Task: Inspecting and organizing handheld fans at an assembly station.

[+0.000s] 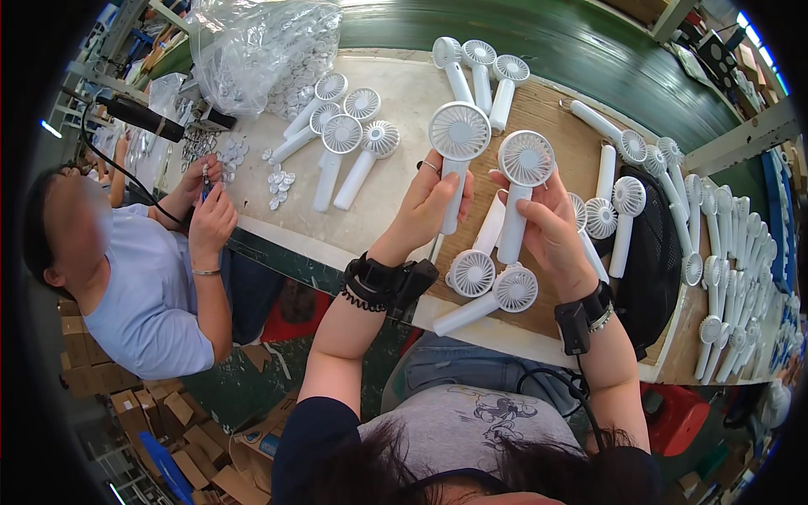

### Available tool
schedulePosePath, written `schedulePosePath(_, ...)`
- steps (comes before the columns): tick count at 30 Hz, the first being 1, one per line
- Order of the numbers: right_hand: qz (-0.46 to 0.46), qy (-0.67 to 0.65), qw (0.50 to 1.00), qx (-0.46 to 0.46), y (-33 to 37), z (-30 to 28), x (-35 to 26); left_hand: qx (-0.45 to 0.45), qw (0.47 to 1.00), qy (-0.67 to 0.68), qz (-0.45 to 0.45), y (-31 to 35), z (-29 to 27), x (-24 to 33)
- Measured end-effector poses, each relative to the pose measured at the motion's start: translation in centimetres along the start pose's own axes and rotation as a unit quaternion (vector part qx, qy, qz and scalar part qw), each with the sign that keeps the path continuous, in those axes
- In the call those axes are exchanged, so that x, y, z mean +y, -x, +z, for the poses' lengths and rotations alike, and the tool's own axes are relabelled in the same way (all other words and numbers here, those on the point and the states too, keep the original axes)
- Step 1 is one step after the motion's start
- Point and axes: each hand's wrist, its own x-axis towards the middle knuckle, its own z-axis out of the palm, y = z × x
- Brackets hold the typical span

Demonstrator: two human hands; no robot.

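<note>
My left hand (427,202) is closed round the handle of a white handheld fan (459,132), its round grille turned up toward me. Beside it, my right hand (551,220) grips a second white handheld fan (526,158) by the handle, thumb across the front. The two fan heads are close together, held above the table. Below my hands lie two more fans, one with its grille (470,273) to the left and another (515,288) tilted next to it. Several loose fans, such as one (629,196) by a black mesh bag (652,261), lie right of my right hand.
A co-worker (151,278) sits at left, hands over small parts. Several fans (342,135) and small round pieces (280,181) lie between us, near a clear plastic bag (261,50). A green conveyor belt (572,38) runs behind. Rows of fans (732,278) cover the far right.
</note>
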Motion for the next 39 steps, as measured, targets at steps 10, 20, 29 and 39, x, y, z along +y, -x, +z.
schedulePosePath(10,0.002,-0.001,1.000,0.006,0.08,0.18,-0.10,-0.012,1.000,-0.007,-0.018,0.21,0.15,-0.24)
schedulePosePath(20,-0.004,-0.017,1.000,0.007,0.15,0.29,-0.31,-0.022,1.000,0.002,-0.016,0.17,0.17,-0.42)
schedulePosePath(29,-0.006,-0.010,1.000,0.003,0.08,0.09,-0.23,-0.022,1.000,0.004,-0.009,0.12,0.12,-0.41)
schedulePosePath(39,-0.005,-0.008,1.000,0.007,0.11,0.30,-0.31,-0.018,1.000,0.005,-0.013,0.10,0.11,-0.51)
